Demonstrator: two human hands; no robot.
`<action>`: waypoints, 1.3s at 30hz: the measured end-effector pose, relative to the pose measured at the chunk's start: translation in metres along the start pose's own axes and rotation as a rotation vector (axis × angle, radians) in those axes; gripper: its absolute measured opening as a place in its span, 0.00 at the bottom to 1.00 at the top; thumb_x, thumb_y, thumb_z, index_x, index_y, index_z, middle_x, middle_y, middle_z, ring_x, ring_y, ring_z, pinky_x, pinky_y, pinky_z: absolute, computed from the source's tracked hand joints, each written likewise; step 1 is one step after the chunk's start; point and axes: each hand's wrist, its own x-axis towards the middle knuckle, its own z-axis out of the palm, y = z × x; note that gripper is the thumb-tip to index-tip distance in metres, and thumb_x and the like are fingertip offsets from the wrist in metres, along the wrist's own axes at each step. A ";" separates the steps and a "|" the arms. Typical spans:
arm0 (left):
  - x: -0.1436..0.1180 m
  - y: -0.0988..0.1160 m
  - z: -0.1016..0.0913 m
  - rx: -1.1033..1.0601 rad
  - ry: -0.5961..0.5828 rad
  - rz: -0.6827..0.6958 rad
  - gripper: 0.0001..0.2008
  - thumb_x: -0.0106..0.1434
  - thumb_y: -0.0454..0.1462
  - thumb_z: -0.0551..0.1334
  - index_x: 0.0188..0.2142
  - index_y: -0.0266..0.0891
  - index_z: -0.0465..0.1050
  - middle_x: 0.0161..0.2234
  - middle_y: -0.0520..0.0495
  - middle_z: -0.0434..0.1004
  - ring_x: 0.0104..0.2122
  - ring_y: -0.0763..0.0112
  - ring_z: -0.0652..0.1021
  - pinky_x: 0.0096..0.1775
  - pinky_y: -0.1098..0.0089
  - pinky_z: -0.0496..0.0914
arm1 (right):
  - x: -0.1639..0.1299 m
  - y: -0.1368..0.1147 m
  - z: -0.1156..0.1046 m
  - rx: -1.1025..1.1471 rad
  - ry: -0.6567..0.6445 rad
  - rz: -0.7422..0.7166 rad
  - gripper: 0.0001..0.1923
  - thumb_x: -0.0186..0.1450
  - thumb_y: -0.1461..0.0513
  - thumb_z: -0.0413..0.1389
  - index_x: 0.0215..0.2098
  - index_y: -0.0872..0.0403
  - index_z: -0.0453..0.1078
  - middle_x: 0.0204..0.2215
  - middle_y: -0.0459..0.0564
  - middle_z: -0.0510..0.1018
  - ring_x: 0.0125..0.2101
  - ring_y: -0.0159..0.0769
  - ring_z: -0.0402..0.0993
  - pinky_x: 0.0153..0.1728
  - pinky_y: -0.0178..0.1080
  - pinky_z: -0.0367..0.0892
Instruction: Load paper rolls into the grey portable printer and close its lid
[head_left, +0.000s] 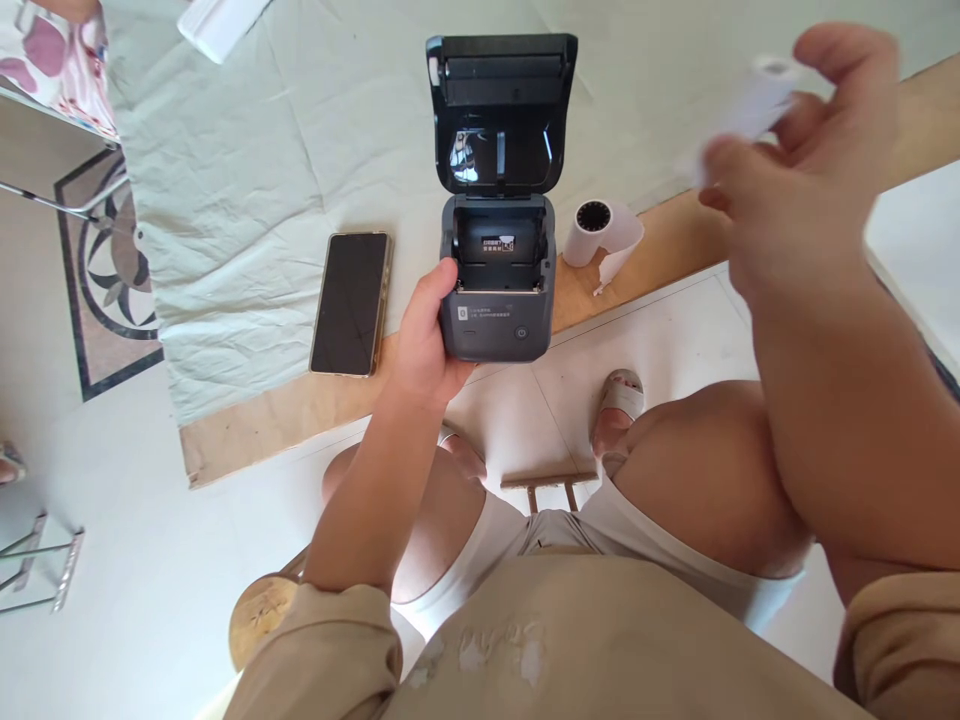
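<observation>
A small dark grey printer stands at the near edge of the wooden table, its black lid swung up and its paper bay empty. My left hand grips the printer's left side. My right hand is raised at the right, close to the camera and blurred, pinching a white paper roll between thumb and fingers. A second white paper roll with a loose tail lies on the table just right of the printer.
A black phone lies face up left of the printer. A pale cloth covers most of the table. My knees and sandalled feet are below the table edge, above a white tiled floor. A white object sits at the far edge.
</observation>
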 end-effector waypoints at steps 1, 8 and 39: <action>0.000 0.000 0.001 0.010 0.017 -0.004 0.17 0.72 0.50 0.61 0.40 0.40 0.80 0.43 0.49 0.85 0.46 0.62 0.85 0.42 0.68 0.82 | 0.005 0.001 -0.003 0.121 0.038 0.069 0.26 0.57 0.71 0.55 0.53 0.46 0.61 0.48 0.49 0.75 0.36 0.30 0.73 0.29 0.36 0.62; -0.002 0.001 0.004 0.065 0.031 -0.003 0.17 0.71 0.51 0.63 0.40 0.41 0.79 0.42 0.49 0.84 0.48 0.60 0.86 0.41 0.68 0.81 | -0.020 -0.022 0.002 0.207 -0.016 -0.138 0.27 0.63 0.65 0.56 0.59 0.43 0.65 0.64 0.46 0.68 0.50 0.36 0.79 0.45 0.44 0.78; -0.009 0.002 0.007 0.171 -0.055 0.074 0.18 0.59 0.39 0.76 0.47 0.45 0.78 0.38 0.51 0.79 0.41 0.66 0.83 0.38 0.73 0.76 | -0.101 -0.057 0.049 -0.133 -0.340 -0.921 0.05 0.70 0.59 0.60 0.36 0.49 0.71 0.35 0.45 0.81 0.37 0.36 0.78 0.38 0.43 0.70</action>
